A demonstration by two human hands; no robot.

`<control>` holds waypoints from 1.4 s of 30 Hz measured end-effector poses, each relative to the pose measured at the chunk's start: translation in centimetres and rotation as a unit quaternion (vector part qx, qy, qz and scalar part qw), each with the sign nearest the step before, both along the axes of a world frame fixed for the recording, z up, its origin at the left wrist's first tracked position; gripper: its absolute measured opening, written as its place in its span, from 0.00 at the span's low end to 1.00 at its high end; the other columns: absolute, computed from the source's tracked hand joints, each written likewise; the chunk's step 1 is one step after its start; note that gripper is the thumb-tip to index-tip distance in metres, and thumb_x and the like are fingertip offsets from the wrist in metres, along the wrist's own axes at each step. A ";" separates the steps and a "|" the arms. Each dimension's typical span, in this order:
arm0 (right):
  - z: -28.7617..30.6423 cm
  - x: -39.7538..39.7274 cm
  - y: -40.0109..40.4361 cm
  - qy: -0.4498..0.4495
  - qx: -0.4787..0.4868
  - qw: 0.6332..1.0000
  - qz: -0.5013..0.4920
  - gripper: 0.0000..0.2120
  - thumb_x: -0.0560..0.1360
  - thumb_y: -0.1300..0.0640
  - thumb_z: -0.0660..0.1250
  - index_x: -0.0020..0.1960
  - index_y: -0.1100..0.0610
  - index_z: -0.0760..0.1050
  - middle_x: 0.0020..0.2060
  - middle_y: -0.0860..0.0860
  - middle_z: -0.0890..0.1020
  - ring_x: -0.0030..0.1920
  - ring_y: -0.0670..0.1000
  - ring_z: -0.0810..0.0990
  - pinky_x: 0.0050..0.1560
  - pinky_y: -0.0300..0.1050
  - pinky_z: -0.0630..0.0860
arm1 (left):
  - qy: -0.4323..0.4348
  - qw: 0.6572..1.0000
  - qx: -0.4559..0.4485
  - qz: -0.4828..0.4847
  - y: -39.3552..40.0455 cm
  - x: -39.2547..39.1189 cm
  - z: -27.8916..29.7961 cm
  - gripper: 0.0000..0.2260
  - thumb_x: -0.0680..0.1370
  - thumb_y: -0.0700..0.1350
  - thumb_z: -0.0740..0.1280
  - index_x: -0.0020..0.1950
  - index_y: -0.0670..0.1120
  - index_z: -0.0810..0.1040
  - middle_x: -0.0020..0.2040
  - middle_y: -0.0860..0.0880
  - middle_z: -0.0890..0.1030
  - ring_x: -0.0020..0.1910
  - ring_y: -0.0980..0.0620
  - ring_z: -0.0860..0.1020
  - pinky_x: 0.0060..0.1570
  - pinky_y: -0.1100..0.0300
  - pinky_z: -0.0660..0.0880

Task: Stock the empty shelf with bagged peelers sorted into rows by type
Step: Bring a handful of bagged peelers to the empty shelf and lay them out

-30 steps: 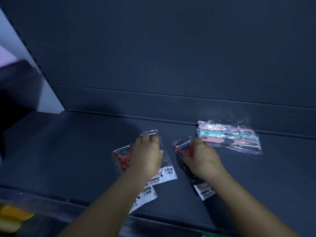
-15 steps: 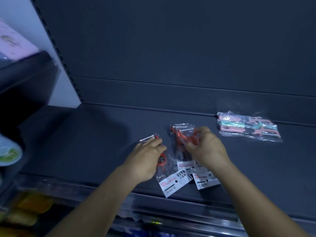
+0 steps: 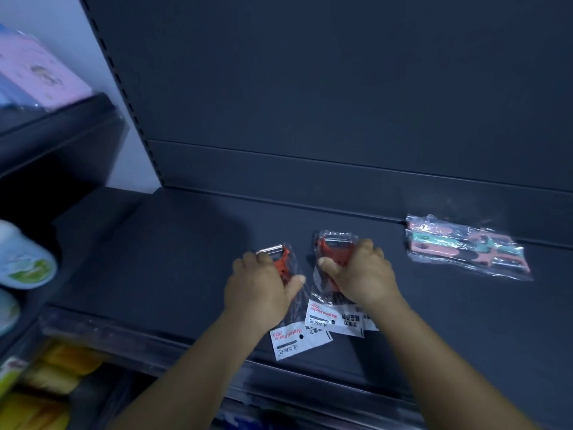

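Observation:
On the dark shelf (image 3: 155,249) lie clear bags with orange Y-shaped peelers and white label cards. My left hand (image 3: 260,287) grips the left orange peeler bag (image 3: 283,262), its steel blade sticking out past my fingers. My right hand (image 3: 361,274) grips another orange peeler bag (image 3: 333,246), which lies on at least one more; their cards (image 3: 333,319) overlap toward the shelf's front. To the right, near the back wall, lies a pile of bagged pink and teal straight peelers (image 3: 465,246), apart from both hands.
The shelf's back panel (image 3: 310,103) rises behind. A neighbouring shelf on the left carries a pink box (image 3: 40,76) and white-green containers (image 3: 21,259). Yellow packs (image 3: 55,377) sit on the lower level at the bottom left. The shelf's front lip (image 3: 155,346) runs below my wrists.
Both hands have drawn the orange peeler bags closer together at the shelf's middle. The view has shifted left, so the pink and teal pile now sits farther right.

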State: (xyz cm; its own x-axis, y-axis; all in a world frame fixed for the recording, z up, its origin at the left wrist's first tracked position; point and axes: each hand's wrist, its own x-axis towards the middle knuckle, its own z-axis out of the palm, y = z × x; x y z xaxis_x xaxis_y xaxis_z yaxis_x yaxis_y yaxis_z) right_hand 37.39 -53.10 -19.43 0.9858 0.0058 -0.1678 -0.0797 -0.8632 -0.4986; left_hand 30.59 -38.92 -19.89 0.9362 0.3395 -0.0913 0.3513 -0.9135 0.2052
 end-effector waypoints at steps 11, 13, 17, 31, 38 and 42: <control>0.3 2.0 1.0 0.002 -0.026 0.998 0.051 0.25 0.73 0.49 0.67 0.62 0.62 0.64 0.59 0.60 0.75 0.60 0.62 0.74 0.57 0.50 0.70 | -0.003 0.999 -0.032 -0.005 2.8 3.5 0.2 0.17 0.76 0.42 0.65 0.62 0.40 0.69 0.60 0.42 0.72 0.60 0.44 0.69 0.57 0.55 0.69; 0.2 2.4 1.4 -0.001 -0.031 0.998 0.051 0.24 0.73 0.50 0.67 0.61 0.62 0.65 0.58 0.60 0.76 0.59 0.62 0.74 0.55 0.50 0.71 | -0.009 1.000 -0.020 -0.021 4.4 4.3 0.2 0.15 0.75 0.40 0.64 0.61 0.42 0.70 0.59 0.43 0.72 0.59 0.44 0.69 0.56 0.55 0.69; -0.1 2.9 2.6 -0.010 -0.039 0.998 0.041 0.24 0.72 0.48 0.68 0.59 0.61 0.66 0.57 0.60 0.76 0.58 0.62 0.75 0.55 0.49 0.71 | -0.022 0.998 0.012 -0.063 7.9 6.4 0.3 0.13 0.73 0.37 0.64 0.57 0.44 0.73 0.56 0.45 0.74 0.56 0.45 0.70 0.50 0.57 0.67; -0.8 3.5 9.0 -0.039 -0.007 0.999 -0.036 0.19 0.71 0.52 0.68 0.56 0.59 0.66 0.51 0.57 0.79 0.52 0.61 0.77 0.45 0.45 0.69 | -0.077 0.981 0.010 -0.180 15.1 12.2 -0.4 0.29 0.74 0.32 0.62 0.73 0.49 0.64 0.67 0.49 0.68 0.65 0.46 0.66 0.67 0.57 0.62; 0.6 2.0 13.0 -0.092 0.138 0.985 -0.058 0.26 0.71 0.50 0.69 0.64 0.56 0.65 0.54 0.54 0.79 0.54 0.58 0.78 0.47 0.44 0.72 | -0.061 0.946 -0.269 -0.171 11.3 8.3 1.5 0.13 0.79 0.53 0.61 0.45 0.45 0.79 0.41 0.48 0.81 0.42 0.49 0.79 0.43 0.57 0.73; 0.7 0.9 15.3 -0.058 0.200 0.978 0.006 0.25 0.68 0.53 0.72 0.61 0.53 0.66 0.52 0.51 0.79 0.52 0.52 0.79 0.40 0.39 0.69 | -0.060 0.920 -0.376 -0.095 12.4 7.8 1.5 0.09 0.78 0.46 0.64 0.44 0.42 0.79 0.39 0.44 0.82 0.36 0.50 0.77 0.41 0.52 0.75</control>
State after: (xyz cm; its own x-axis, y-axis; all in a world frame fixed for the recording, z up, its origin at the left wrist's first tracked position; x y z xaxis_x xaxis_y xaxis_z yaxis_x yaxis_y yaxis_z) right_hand 38.29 -37.81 -18.78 0.9976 0.0597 -0.0361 0.0067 -0.5976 -0.8017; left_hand 38.42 -26.52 -18.41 0.9907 0.0527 -0.1252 0.1337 -0.5405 0.8307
